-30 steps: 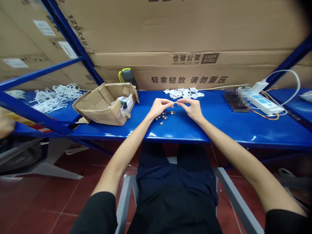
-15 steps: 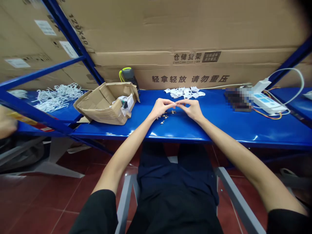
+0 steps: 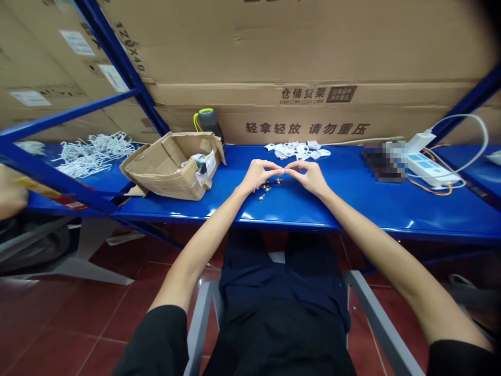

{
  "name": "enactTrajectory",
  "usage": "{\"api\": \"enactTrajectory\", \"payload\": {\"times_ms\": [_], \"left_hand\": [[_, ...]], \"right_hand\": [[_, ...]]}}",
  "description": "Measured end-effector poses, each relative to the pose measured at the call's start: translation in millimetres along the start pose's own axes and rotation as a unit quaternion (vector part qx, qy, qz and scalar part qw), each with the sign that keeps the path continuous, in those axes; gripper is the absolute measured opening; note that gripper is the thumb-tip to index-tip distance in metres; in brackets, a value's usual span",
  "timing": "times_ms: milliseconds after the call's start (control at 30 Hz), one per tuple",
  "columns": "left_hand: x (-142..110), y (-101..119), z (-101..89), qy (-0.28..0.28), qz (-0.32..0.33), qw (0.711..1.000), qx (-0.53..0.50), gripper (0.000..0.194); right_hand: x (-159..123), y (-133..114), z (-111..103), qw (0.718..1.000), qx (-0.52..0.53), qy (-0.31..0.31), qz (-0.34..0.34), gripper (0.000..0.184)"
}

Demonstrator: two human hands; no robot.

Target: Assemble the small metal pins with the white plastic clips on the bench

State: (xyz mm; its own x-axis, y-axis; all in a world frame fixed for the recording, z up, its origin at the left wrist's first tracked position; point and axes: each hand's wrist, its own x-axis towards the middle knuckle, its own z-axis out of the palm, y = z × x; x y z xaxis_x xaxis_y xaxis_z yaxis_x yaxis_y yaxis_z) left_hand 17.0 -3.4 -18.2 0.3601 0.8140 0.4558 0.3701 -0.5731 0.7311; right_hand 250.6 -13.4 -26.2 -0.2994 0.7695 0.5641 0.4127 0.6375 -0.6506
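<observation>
While working close together, left hand (image 3: 257, 175) and right hand (image 3: 309, 177) are curving toward meeting fingertips (image 3: 281, 171) just above small metal fittings (image 3: 266, 188) on a blue steel shelf (image 3: 313, 214), any grip being impossible to tell, seemingly calling for steady fingerwork.

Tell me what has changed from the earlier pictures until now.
The head view turned slightly, so everything sits a little further right in the picture. The left hand and right hand stayed fingertip to fingertip above the small metal parts; no clear taking or letting go shows. The cardboard box and white plastic pieces stayed put.
</observation>
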Motion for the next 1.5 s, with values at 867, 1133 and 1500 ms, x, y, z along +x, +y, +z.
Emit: {"api": "enactTrajectory", "payload": {"times_ms": [867,1133,1500], "left_hand": [[-1,3,-15.9,-0.030,0.000,0.967,0.251,0.026],[-63,37,-18.4,-0.060,0.030,0.938,0.340,0.034],[-41,11,-23.7,-0.123,0.022,0.912,0.391,0.033]], "right_hand": [[10,34,15,0.977,-0.175,-0.111,-0.048,0.020],[16,24,18,0.971,-0.206,-0.114,-0.044,0.020],[13,20,18,0.969,-0.218,-0.111,-0.037,0.020]]}}
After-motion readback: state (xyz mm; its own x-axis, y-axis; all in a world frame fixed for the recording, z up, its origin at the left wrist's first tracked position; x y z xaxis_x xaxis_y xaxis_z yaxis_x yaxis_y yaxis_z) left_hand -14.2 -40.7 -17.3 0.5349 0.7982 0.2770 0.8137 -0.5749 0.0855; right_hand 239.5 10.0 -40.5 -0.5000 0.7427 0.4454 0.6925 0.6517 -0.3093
